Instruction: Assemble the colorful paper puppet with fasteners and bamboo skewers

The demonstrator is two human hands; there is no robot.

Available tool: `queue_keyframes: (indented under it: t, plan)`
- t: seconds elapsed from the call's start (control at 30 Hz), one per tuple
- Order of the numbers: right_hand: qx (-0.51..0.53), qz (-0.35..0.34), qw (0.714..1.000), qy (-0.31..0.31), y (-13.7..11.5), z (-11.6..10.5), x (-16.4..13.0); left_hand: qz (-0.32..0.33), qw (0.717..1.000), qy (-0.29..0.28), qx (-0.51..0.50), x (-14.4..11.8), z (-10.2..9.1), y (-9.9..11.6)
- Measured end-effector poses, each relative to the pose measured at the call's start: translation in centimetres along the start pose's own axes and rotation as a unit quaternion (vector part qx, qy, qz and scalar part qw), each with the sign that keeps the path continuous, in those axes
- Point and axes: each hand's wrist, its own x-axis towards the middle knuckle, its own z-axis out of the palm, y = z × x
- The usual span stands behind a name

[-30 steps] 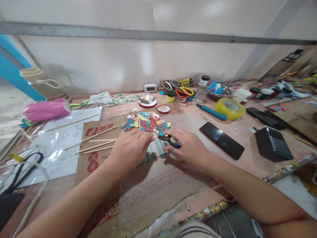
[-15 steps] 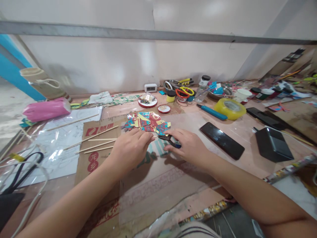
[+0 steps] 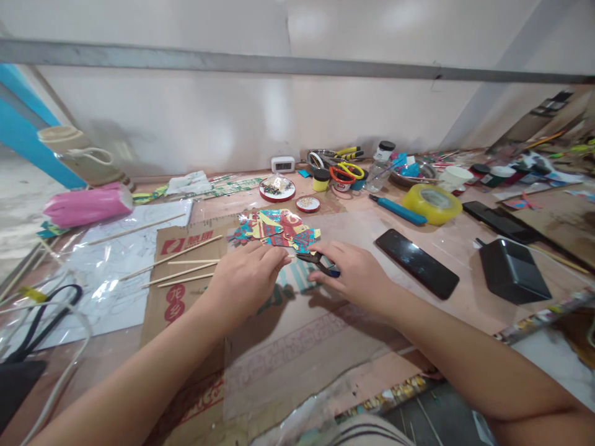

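Note:
My right hand is closed round a small pair of pliers with dark jaws and a dark blue handle. The jaws point left, toward the fingertips of my left hand. Those fingers are pinched together, and a tiny pale tip shows at them; what it belongs to is hidden. Just beyond both hands lies a painted cut-out figure in red, blue and yellow. Beneath the hands are a clear plastic sheet and flat cardboard.
Thin wooden sticks lie to the left on the cardboard. Behind the figure stand two small dishes, one with beads and one with pale bits. A phone, a black box, a tape roll and a blue cutter lie right.

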Motion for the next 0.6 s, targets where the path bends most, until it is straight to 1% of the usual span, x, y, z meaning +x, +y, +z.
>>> queue_keyframes:
  t: [0.13,0.23,0.47,0.6]
  plan:
    - [0.0,0.0,1.0,-0.002,-0.19,-0.1,0.03,-0.029,0.999,-0.013,-0.016,-0.07,0.05,-0.12]
    - [0.002,-0.008,1.0,-0.006,-0.36,-0.2,0.06,-0.04,0.999,-0.021,-0.008,-0.13,-0.06,-0.32]
    - [-0.008,0.009,1.0,0.006,-0.21,-0.17,0.08,-0.035,0.999,-0.016,-0.011,-0.18,-0.29,-0.29]
    - [-0.009,0.002,1.0,0.009,-0.05,-0.04,0.04,-0.033,0.999,-0.02,-0.016,-0.18,-0.14,-0.19]
